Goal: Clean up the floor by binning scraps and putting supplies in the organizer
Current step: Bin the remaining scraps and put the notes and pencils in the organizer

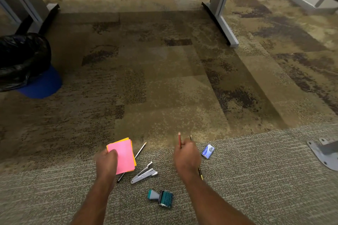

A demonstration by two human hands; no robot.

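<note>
Nearest us, a stamp and a stapler lie on the floor between our hands. Our left hand pinches pink and orange papers; our right hand curls round a red pencil. We judge gathering under way; next comes sorting: the bin stands far beyond the left hand, no organizer in view.

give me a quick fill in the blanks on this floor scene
1. The top sheet of the paper in the left hand is ____.
2. The right hand grips a red pencil; the box beside it is ____.
3. The stapler lies ____ the two hands.
4. The bin is lined with a ____ bag.
Missing: pink; blue; between; black.
</note>
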